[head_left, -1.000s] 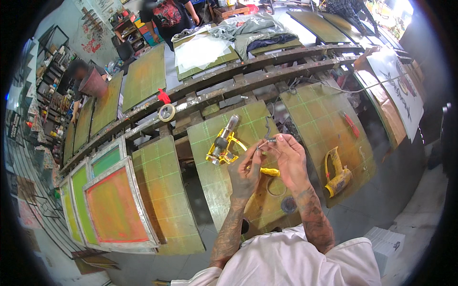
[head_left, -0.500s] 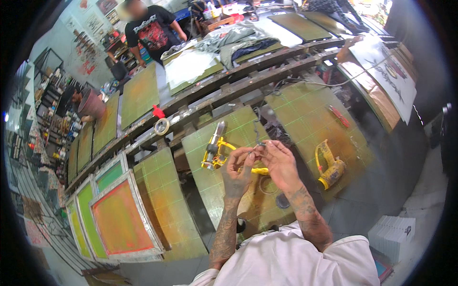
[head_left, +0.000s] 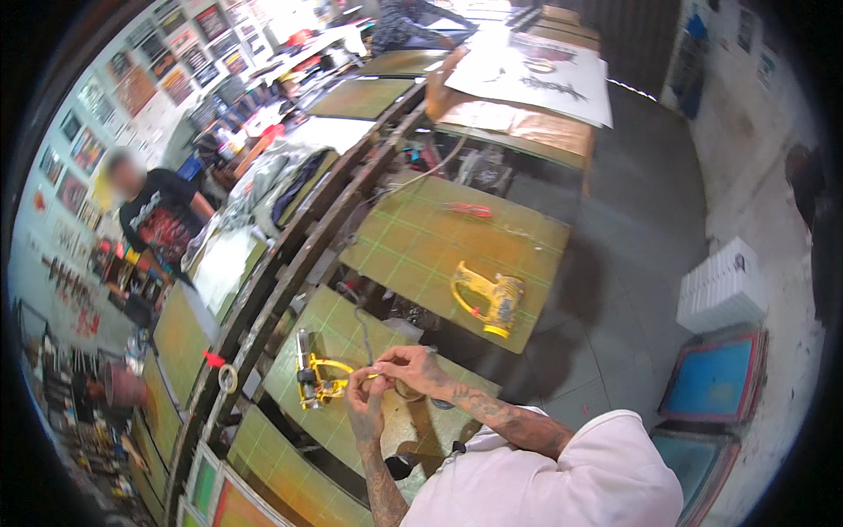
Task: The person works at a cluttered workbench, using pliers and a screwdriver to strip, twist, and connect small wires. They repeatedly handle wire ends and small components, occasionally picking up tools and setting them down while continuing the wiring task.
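My left hand (head_left: 367, 395) and my right hand (head_left: 408, 367) meet over a gridded green board (head_left: 307, 321), pinching the small end of a dark cord (head_left: 362, 327); their fingers mostly hide it. Just left of them lies an opened yellow power-tool body (head_left: 334, 378) with a metal cylinder (head_left: 303, 347). Another yellow tool housing (head_left: 492, 307) rests on the board above right, below red-handled pliers or cutters (head_left: 468, 211).
Rails (head_left: 290, 255) carry more boards, white sheets (head_left: 527, 83) and clothing (head_left: 263, 198). A tape roll (head_left: 227, 378) is at left. One person (head_left: 162, 220) stands across the rails, another (head_left: 395, 26) works farther back. Framed screens (head_left: 707, 369) and white blocks (head_left: 716, 285) stand right.
The view has swung toward the right, showing the wall and floor there. My hands stay joined on the cord end, with the right hand now more sideways. The person across the rails stays in view.
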A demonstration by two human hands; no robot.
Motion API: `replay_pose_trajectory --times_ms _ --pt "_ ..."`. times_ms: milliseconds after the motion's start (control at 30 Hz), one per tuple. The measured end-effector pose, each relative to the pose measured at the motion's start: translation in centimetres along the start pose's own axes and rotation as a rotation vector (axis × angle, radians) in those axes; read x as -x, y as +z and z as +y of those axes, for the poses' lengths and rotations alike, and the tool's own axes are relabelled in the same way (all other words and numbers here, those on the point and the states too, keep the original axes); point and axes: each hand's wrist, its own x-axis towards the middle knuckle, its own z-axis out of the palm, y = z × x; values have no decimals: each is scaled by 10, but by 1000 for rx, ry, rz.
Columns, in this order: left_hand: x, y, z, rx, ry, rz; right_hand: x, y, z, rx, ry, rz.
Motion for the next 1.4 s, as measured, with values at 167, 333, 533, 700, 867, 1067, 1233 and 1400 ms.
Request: replay_pose_trajectory --times_ms 167,333,533,700,867,1067,1233,1400 --pt "10 8 -17 9 14 72 18 0 -7 234 -139 9" --pt "16 3 -24 79 35 82 24 7 -12 449 -248 -166" --pt "22 3 -19 175 -3 147 21 3 -9 428 -403 -206" --pt "14 5 -28 181 -27 124 31 10 -6 251 -242 7" --pt "24 24 -27 -35 25 127 19 -20 17 533 -352 58" --pt "38 29 -23 -163 96 292 24 -19 -10 472 -215 -87" --pt "22 43 -5 -473 69 378 -11 -49 -20 637 -345 -297" --pt "5 61 -21 -464 -3 400 -39 -84 -61 525 -63 -527"
